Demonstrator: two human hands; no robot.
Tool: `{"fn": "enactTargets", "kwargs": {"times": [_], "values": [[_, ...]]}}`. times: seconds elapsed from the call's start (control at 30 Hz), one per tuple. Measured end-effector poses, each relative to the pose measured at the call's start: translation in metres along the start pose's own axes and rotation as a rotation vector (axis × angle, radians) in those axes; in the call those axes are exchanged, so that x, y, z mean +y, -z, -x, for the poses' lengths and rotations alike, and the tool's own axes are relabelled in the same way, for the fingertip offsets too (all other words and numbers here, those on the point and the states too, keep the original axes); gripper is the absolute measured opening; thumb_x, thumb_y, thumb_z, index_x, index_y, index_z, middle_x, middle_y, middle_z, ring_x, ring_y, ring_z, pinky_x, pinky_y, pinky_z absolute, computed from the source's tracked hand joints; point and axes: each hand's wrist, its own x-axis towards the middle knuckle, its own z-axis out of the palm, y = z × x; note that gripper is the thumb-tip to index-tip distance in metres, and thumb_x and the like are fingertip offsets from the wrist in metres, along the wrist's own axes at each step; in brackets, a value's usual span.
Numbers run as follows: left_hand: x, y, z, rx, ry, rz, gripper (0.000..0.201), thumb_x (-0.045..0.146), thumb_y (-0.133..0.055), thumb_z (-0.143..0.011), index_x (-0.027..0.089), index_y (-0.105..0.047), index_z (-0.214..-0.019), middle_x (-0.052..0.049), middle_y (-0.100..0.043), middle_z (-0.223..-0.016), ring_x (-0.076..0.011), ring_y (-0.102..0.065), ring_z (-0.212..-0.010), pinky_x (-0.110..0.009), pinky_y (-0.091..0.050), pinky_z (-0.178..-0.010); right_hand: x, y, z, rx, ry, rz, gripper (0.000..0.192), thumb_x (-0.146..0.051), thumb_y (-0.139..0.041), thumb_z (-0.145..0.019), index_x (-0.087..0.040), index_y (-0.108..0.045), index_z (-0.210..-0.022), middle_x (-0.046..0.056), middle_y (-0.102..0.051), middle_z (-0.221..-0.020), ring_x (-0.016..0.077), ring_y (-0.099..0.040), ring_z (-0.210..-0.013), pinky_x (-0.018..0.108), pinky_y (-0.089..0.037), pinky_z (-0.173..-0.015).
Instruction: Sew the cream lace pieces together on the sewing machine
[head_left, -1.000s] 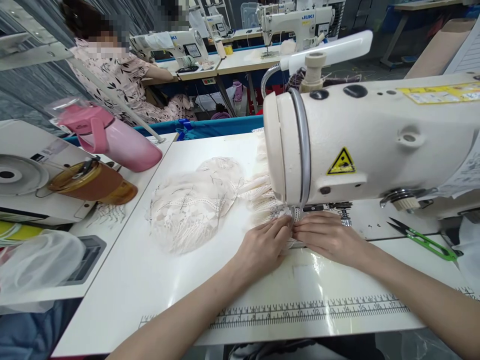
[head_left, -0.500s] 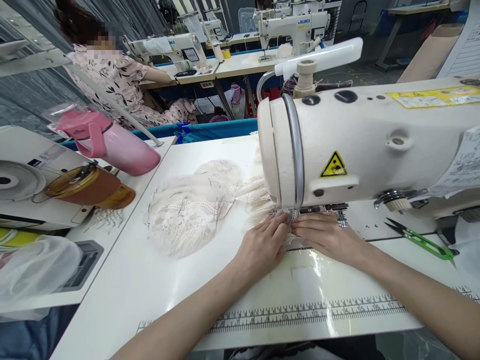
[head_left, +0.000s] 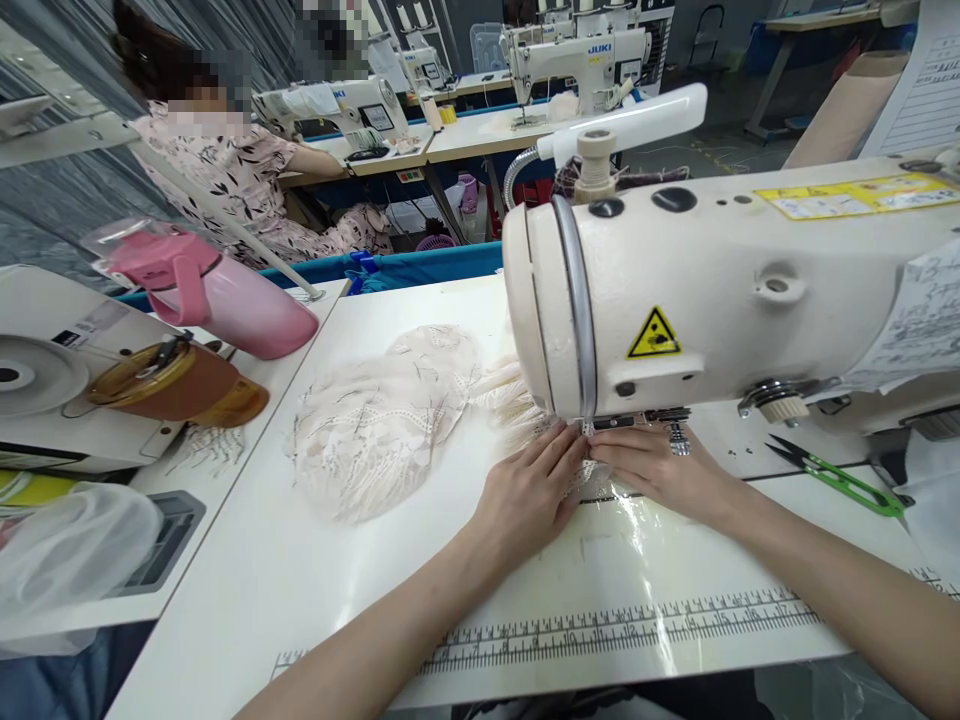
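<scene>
A cream sewing machine [head_left: 720,290] fills the right half of the view, its head hanging over the white table [head_left: 300,560]. Cream lace fabric [head_left: 375,420] lies bunched to the left of the machine and runs under its head. My left hand [head_left: 529,490] and my right hand [head_left: 649,465] lie flat on the lace strip just in front of the needle area, fingertips almost touching. The needle and presser foot are mostly hidden by the machine head and my fingers.
Green-handled thread snips [head_left: 840,475] lie on the machine bed at right. A pink jug [head_left: 217,290] and a brown bottle [head_left: 172,385] lie at left. A printed ruler [head_left: 615,620] runs along the table's front. A person [head_left: 225,170] sits at another machine behind.
Both hands have stayed pressed on the lace at the needle, edging slightly left. The view has shifted a little, so the machine sits further left in the picture.
</scene>
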Motion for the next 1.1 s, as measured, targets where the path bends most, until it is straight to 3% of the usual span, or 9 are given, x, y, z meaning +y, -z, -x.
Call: {"fn": "enactTargets", "kwargs": {"times": [0.1, 0.2, 0.4, 0.6, 0.8, 0.97, 1.1], "values": [[-0.001, 0.0, 0.0, -0.018, -0.013, -0.004, 0.039, 0.025, -0.049, -0.09, 0.01, -0.055, -0.126, -0.013, -0.058, -0.13, -0.0271, -0.053, -0.123, -0.04, -0.053, -0.094, 0.001, 0.002, 0.0, -0.017, -0.013, 0.012, 0.022, -0.017, -0.049, -0.09, -0.023, -0.067, -0.101, 0.002, -0.071, -0.106, 0.0175, -0.068, -0.085, 0.032, -0.053, -0.071], [-0.001, -0.001, -0.001, -0.024, -0.003, 0.005, 0.04, 0.025, -0.049, -0.09, 0.012, -0.054, -0.128, -0.012, -0.057, -0.13, -0.0274, -0.052, -0.124, -0.042, -0.053, -0.095, 0.004, 0.002, 0.002, -0.048, -0.054, -0.081, 0.025, -0.018, -0.048, -0.091, -0.026, -0.067, -0.105, 0.003, -0.071, -0.106, 0.0193, -0.068, -0.09, 0.035, -0.054, -0.076], [-0.002, -0.003, -0.002, -0.027, -0.002, 0.024, 0.043, 0.025, -0.051, -0.089, 0.013, -0.052, -0.13, -0.012, -0.056, -0.132, -0.0278, -0.049, -0.126, -0.044, -0.049, -0.099, 0.007, 0.001, 0.007, -0.078, -0.214, -0.275, 0.027, -0.026, -0.05, -0.091, -0.036, -0.063, -0.112, -0.001, -0.069, -0.103, 0.0203, -0.067, -0.091, 0.038, -0.059, -0.078], [-0.004, -0.002, -0.002, -0.057, 0.013, 0.032, 0.044, 0.023, -0.051, -0.088, 0.013, -0.051, -0.131, -0.012, -0.053, -0.135, -0.029, -0.045, -0.129, -0.043, -0.05, -0.099, 0.007, -0.003, 0.006, -0.036, -0.282, -0.243, 0.023, -0.028, -0.046, -0.093, -0.031, -0.066, -0.103, 0.001, -0.07, -0.093, 0.0202, -0.066, -0.088, 0.037, -0.058, -0.076], [-0.005, 0.001, -0.003, 0.001, -0.14, 0.055, 0.031, 0.01, -0.039, -0.091, 0.009, -0.057, -0.116, -0.012, -0.059, -0.128, -0.0222, -0.054, -0.122, -0.038, -0.049, -0.1, 0.006, -0.005, 0.007, -0.089, -0.221, -0.142, 0.024, -0.022, -0.046, -0.093, -0.032, -0.066, -0.102, -0.001, -0.069, -0.095, 0.0161, -0.065, -0.085, 0.029, -0.056, -0.069], [-0.007, 0.005, -0.002, -0.021, -0.11, 0.087, 0.028, 0.008, -0.04, -0.088, 0.012, -0.057, -0.11, -0.01, -0.063, -0.123, -0.0203, -0.058, -0.116, -0.035, -0.051, -0.098, -0.002, -0.003, 0.006, -0.156, -0.036, 0.088, 0.034, -0.004, -0.044, -0.088, -0.023, -0.063, -0.11, 0.004, -0.067, -0.113, 0.018, -0.064, -0.097, 0.033, -0.052, -0.081], [-0.011, 0.007, 0.0, -0.023, -0.089, 0.101, 0.028, 0.01, -0.044, -0.086, 0.01, -0.056, -0.111, -0.011, -0.063, -0.123, -0.0209, -0.058, -0.117, -0.035, -0.049, -0.101, -0.011, -0.004, 0.003, -0.17, 0.016, 0.197, 0.03, -0.005, -0.045, -0.089, -0.018, -0.061, -0.11, 0.006, -0.068, -0.112, 0.0186, -0.06, -0.105, 0.035, -0.046, -0.09]]}}
